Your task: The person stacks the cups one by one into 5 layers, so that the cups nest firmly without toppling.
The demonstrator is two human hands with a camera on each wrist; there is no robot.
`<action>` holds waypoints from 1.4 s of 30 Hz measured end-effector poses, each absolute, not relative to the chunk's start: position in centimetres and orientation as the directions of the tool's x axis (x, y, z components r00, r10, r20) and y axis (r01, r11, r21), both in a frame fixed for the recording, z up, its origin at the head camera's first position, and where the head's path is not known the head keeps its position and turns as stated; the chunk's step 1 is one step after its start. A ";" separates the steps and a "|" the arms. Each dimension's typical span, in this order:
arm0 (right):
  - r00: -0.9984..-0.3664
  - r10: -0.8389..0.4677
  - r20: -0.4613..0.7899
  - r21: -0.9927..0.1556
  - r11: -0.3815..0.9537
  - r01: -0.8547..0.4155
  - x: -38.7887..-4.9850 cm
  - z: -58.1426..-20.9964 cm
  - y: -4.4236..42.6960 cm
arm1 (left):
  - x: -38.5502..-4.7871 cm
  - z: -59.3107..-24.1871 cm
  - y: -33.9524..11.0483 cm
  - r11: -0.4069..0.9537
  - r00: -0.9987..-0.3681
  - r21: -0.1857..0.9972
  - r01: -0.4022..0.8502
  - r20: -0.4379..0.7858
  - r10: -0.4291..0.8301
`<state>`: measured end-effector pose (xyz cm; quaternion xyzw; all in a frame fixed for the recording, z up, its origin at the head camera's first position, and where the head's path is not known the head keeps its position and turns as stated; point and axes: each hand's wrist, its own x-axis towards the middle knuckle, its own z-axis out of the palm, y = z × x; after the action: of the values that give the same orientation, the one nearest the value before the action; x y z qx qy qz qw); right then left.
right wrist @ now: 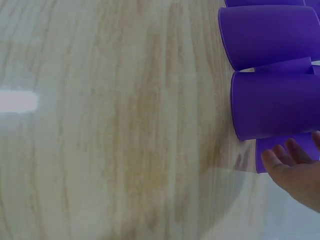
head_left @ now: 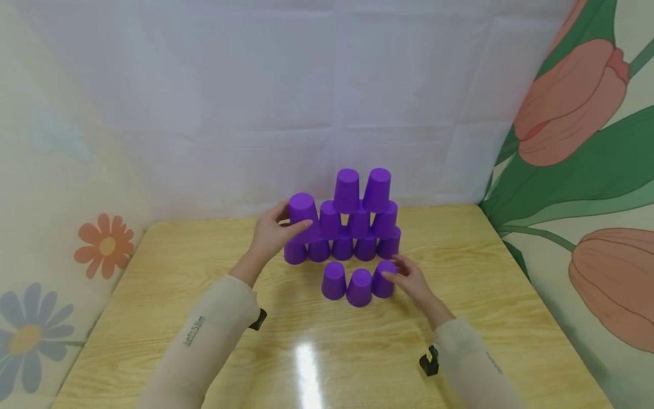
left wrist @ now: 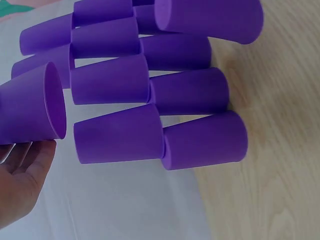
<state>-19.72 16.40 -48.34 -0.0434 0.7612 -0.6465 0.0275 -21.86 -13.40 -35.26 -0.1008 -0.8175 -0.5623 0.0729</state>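
My left hand [head_left: 276, 230] holds a purple cup [head_left: 302, 207], bottom up, between thumb and fingers at the left end of the stack. From the left wrist view, this held cup [left wrist: 27, 107] hangs apart from the stacked cups [left wrist: 117, 134], its rim facing them. Just right of the loose front cups, my right hand [head_left: 413, 279] has its fingers spread beside the rightmost one [head_left: 383, 283]. Its thumb overlaps that cup's side; whether it touches is unclear. In the right wrist view the fingers of the right hand [right wrist: 296, 172] look loosely extended.
Behind the loose cups rises a tiered stack of upside-down purple cups [head_left: 342, 248], topped by two cups [head_left: 347, 190] side by side. Two more loose cups [head_left: 359, 288] stand on the wooden table [head_left: 168, 284]. A white cloth [head_left: 255, 113] hangs behind.
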 end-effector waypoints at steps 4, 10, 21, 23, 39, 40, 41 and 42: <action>-0.994 -0.110 0.002 -0.990 0.138 -0.017 -19.4 -48.7 16.3 | -22.5 -34.2 -12.9 0.356 -0.969 0.901 0.246 0.236 0.073; -0.995 -0.098 -0.008 -0.994 0.112 -0.003 -18.9 -49.0 16.0 | -23.3 -32.6 -11.9 0.354 -0.974 0.909 0.221 0.222 0.038; -0.998 -0.066 -0.008 -0.994 0.109 0.001 -18.6 -49.5 15.5 | -26.2 -33.6 -11.8 0.321 -0.956 0.908 0.269 0.292 -0.024; -0.999 -0.050 -0.020 -0.994 0.111 0.015 -18.6 -49.6 15.5 | -26.4 -33.5 -11.6 0.313 -0.955 0.910 0.273 0.295 -0.025; -0.993 -0.003 0.115 -0.984 0.137 -0.114 -18.5 -51.1 15.4 | -27.8 -34.1 -10.9 0.331 -0.967 0.918 0.220 0.250 -0.052; -0.993 -0.001 0.116 -0.985 0.126 -0.115 -18.6 -51.1 15.4 | -27.8 -34.1 -10.8 0.334 -0.967 0.917 0.220 0.251 -0.051; -0.994 0.001 0.110 -0.987 0.121 -0.109 -18.6 -51.1 15.4 | -27.8 -34.1 -10.8 0.336 -0.967 0.916 0.221 0.251 -0.051; -0.995 0.003 0.102 -0.988 0.117 -0.101 -18.6 -51.0 15.3 | -27.8 -34.1 -10.8 0.339 -0.966 0.915 0.220 0.252 -0.053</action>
<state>-18.60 15.33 -51.03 -0.0330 0.7464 -0.6636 -0.0391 -27.80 -10.75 -34.10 -0.0516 -0.8094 -0.5727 0.1193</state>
